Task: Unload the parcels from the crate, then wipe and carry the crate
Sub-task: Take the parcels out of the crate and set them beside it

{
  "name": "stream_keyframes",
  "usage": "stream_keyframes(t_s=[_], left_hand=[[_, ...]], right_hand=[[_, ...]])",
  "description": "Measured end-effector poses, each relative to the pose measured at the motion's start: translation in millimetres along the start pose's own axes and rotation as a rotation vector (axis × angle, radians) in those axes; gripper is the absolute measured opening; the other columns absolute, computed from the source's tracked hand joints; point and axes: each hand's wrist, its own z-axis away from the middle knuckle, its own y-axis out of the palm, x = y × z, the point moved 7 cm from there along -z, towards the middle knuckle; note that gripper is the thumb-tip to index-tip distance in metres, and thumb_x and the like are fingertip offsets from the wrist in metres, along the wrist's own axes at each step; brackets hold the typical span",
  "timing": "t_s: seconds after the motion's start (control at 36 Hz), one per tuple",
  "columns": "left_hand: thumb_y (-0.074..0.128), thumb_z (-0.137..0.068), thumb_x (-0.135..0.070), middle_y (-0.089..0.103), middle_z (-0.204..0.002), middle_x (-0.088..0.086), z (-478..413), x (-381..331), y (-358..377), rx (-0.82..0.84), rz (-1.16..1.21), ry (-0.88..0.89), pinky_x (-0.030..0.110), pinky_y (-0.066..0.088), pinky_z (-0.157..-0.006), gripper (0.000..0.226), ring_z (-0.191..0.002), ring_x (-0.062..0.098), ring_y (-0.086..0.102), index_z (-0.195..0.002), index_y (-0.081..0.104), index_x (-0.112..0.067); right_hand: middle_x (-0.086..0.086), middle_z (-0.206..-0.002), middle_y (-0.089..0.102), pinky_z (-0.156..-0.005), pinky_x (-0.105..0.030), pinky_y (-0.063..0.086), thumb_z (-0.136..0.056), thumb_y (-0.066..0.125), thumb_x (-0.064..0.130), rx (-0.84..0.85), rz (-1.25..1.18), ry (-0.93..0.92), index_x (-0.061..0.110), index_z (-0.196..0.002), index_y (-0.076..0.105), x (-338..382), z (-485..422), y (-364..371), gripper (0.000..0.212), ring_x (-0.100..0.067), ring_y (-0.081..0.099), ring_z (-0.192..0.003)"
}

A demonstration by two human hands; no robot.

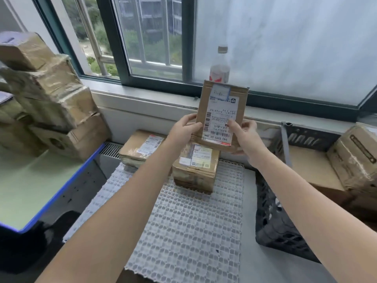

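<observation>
I hold a flat cardboard parcel (pixel 221 111) with a white shipping label upright in front of the window sill. My left hand (pixel 184 130) grips its lower left edge and my right hand (pixel 245 136) its lower right edge. Below it, two taped cardboard parcels lie side by side on a white plastic grid mat (pixel 183 217): one at the left (pixel 140 149), one at the right (pixel 195 168). The dark plastic crate (pixel 275 217) stands to the right of the mat, holding a large brown box (pixel 318 170) and a taped parcel (pixel 355 160).
A stack of taped cardboard boxes (pixel 47 99) stands on a green table with a blue edge (pixel 30 188) at the left. A plastic bottle (pixel 220 68) stands on the window sill behind the held parcel. The window fills the back.
</observation>
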Motion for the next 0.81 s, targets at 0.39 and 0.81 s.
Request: stream_keyframes(t_s=[0.39,0.81], left_hand=[[0.058,-0.097,-0.024,0.057,-0.130,0.004,-37,51,-56,0.070,-0.159,-0.102,0.038,0.052,-0.090,0.046,-0.098,0.016,0.061,-0.140,0.043,-0.013],[0.056,-0.095,-0.029,0.054,-0.134,0.001,-52,94,-43,0.057,-0.267,-0.238,0.030,0.042,-0.082,0.049,-0.106,0.017,0.053,-0.140,0.046,-0.015]], right_hand=[[-0.001,-0.134,0.056,-0.088,-0.044,0.055,-0.091,0.052,0.061,-0.033,0.008,0.149,0.031,-0.151,0.017,-38,-17,78,0.076,-0.022,0.064,-0.105],[-0.002,-0.138,0.054,-0.103,-0.046,0.044,-0.096,0.043,0.056,-0.114,0.229,0.297,0.016,-0.144,0.040,-72,-32,87,0.063,-0.024,0.053,-0.121]])
